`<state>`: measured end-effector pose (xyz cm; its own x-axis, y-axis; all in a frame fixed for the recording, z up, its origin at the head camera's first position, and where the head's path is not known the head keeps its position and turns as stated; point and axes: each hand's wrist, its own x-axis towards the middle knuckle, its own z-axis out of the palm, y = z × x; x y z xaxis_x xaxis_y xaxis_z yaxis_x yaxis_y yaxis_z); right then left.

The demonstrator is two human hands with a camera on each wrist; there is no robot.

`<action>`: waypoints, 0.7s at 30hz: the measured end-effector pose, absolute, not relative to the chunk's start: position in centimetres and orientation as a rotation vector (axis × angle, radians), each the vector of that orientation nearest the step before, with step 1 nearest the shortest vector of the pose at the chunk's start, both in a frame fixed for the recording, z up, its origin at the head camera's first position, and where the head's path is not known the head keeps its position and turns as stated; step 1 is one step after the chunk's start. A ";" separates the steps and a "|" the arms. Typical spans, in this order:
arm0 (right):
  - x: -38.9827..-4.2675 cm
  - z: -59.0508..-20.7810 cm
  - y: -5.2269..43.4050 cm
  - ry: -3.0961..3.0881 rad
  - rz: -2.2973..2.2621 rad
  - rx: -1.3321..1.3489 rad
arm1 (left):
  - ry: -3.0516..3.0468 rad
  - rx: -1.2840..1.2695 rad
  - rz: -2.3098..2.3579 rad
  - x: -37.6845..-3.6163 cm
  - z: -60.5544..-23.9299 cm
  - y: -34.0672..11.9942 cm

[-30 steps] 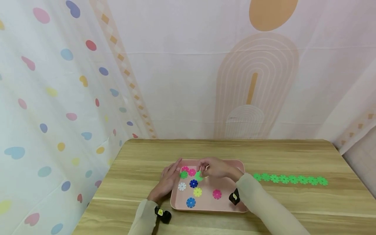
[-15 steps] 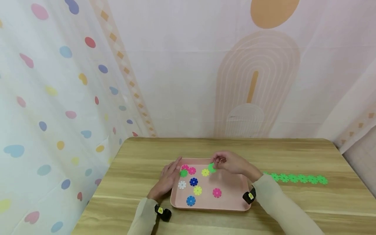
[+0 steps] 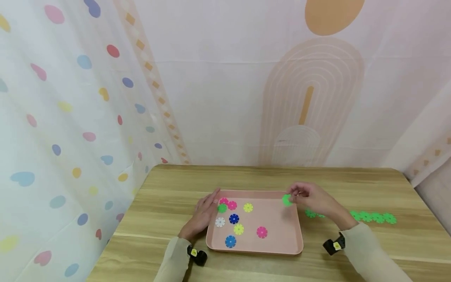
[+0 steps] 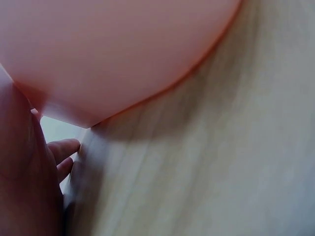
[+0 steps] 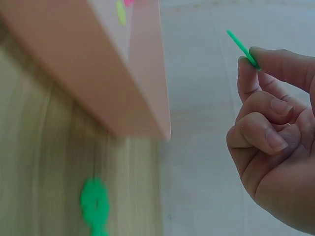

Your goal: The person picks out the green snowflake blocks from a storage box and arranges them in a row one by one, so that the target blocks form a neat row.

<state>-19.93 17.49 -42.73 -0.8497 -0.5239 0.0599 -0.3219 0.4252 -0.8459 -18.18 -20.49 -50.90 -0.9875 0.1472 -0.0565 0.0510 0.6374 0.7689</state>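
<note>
My right hand (image 3: 313, 199) pinches a green notched plastic disc (image 3: 287, 200) between thumb and index finger, above the right rim of the pink tray (image 3: 280, 239). In the right wrist view that disc (image 5: 240, 46) appears edge-on, and the other fingers curl into the palm. My left hand (image 3: 201, 215) rests along the tray's left side with its fingers fairly straight. Inside the tray lie a green disc (image 3: 222, 208), a white disc (image 3: 220, 222), a dark blue disc (image 3: 234, 219), a blue disc (image 3: 230, 241), two yellow ones and several pink ones.
To the right of the tray, a row of linked green discs (image 3: 377, 217) lies on the wooden table (image 3: 183, 178), partly covered by my right hand and wrist. A patterned curtain (image 3: 218, 98) hangs behind the table.
The right hand has lifted the green disc from among the others and carried it rightward to the tray's right rim. The left hand has stayed at the left side.
</note>
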 end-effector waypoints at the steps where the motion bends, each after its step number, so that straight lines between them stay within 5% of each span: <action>1: -19.8 -42.7 18.1 2.470 -1.402 -0.728 | 2.742 0.167 1.279 -18.2 -50.9 -20.5; 21: -16.4 -44.9 31.5 2.665 -1.501 -0.321 | 2.744 0.164 1.266 -18.0 -50.9 -20.3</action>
<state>-16.41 31.45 -44.86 -0.9761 -0.2127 0.0446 -0.1484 0.5024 -0.8518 -18.00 -20.33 -50.91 -0.9875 0.1464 -0.0591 0.0501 0.6453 0.7623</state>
